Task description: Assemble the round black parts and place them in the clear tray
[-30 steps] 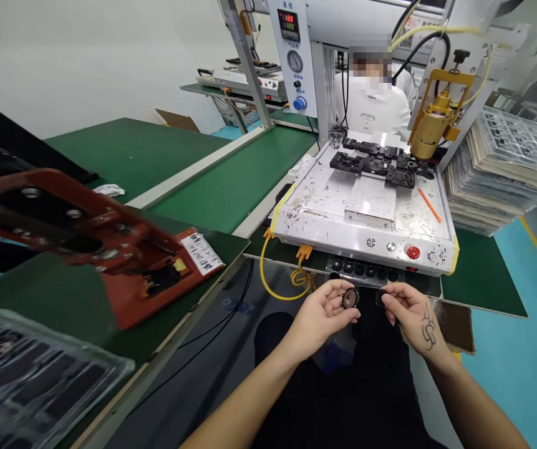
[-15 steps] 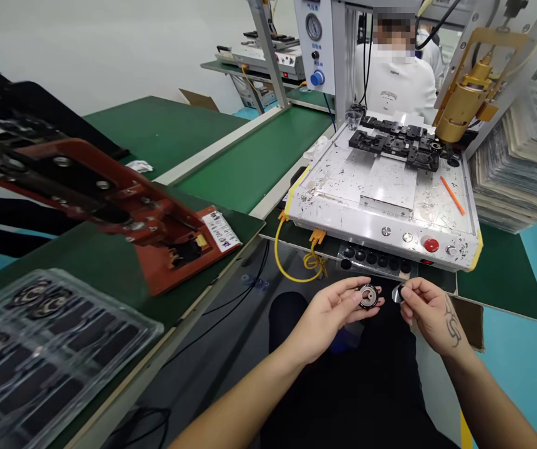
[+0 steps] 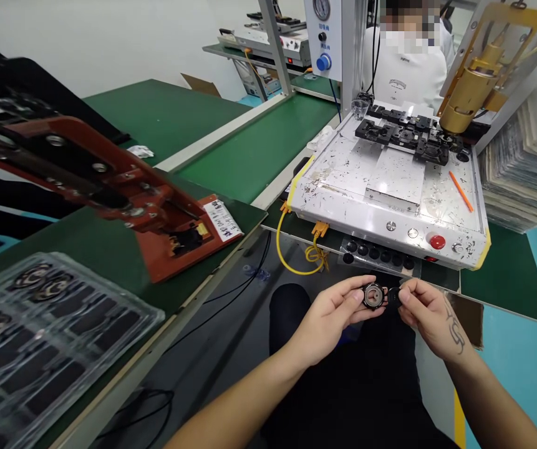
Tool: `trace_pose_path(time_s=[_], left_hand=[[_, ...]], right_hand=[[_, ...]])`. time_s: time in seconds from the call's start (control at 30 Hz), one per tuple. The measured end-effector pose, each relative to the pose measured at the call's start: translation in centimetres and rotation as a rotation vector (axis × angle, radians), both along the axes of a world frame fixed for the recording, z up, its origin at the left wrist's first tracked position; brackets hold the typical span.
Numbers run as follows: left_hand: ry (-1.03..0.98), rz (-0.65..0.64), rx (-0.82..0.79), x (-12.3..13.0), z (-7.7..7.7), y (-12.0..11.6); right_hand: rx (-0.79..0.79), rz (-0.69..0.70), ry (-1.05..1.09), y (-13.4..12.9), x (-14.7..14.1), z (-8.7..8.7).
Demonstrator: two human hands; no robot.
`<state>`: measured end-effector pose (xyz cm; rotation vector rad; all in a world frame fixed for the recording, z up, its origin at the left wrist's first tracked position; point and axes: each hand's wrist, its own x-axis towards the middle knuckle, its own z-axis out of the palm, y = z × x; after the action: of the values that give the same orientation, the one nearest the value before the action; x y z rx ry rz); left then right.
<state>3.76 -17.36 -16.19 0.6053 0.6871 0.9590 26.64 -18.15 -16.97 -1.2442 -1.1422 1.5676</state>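
Head view. Left hand at 6 o'clock, low centre, fingers pinched on a ring, a round black part with a pale centre, held face-up over the lap. Right hand just at 3 o'clock of it, fingertips closed on a small dark piece that touches or nearly touches the ring's right edge; cannot tell which. Tattoo shows on the back of the right hand.

At 12 o'clock of the hands: a tray of black round parts under the front edge of a white machine, scratched top, red button on its front right. Black fixtures at the machine's far end, brass nozzle above them at 1 o'clock. Orange stick lies on the top right side. Yellow cable loops off the near left corner.

At 9 to 10 o'clock: red press on a green bench. At 8 o'clock: clear blister tray with black slots. At 2 o'clock: stack of trays. A person in white sits beyond the machine at 12 o'clock.
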Motion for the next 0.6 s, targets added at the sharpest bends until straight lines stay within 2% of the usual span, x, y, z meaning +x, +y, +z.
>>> trace_pose_path(time_s=[0.2, 0.33, 0.6], left_hand=[[0.043, 0.009, 0.034, 0.2, 0.1, -0.4], [0.088, 0.016, 0.080, 0.5, 0.2, -0.6], [0.147, 0.002, 0.171, 0.6, 0.2, -0.9]], right_hand=[[0.269, -0.006, -0.233, 0.4, -1.0, 1.8], [0.316, 0.026, -0.283, 0.3, -2.0, 2.3], [0.343, 0.019, -0.313, 0.0, -2.6, 2.2]])
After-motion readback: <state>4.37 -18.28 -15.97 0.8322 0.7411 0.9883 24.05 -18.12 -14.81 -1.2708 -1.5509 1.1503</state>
